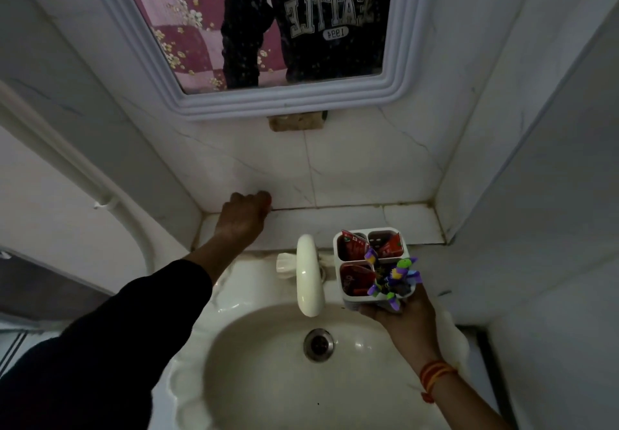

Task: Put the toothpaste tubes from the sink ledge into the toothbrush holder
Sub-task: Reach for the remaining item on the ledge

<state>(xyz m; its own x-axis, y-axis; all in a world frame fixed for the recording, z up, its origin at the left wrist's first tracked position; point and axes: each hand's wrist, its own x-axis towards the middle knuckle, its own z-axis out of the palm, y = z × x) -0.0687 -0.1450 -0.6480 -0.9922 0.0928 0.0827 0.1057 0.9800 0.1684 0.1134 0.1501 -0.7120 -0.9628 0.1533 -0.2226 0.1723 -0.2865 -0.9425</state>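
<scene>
My right hand (400, 317) holds a white four-compartment toothbrush holder (338, 255) from below, above the right side of the sink. Red toothpaste tubes (355, 245) stand in three of its compartments. Purple and green toothbrushes (397, 277) fill the fourth, nearest my hand. My left hand (243, 216) reaches to the back left of the tiled sink ledge (335, 225), fingers curled down against the ledge at the wall. A bit of red shows at its fingertips; whether it grips a tube I cannot tell.
A cream tap (310, 275) juts over the white basin (268, 362), whose drain (319, 344) lies below it. A white-framed mirror (284, 101) hangs on the tiled wall above. A white pipe (100, 201) runs down the left wall. Walls close in on the right.
</scene>
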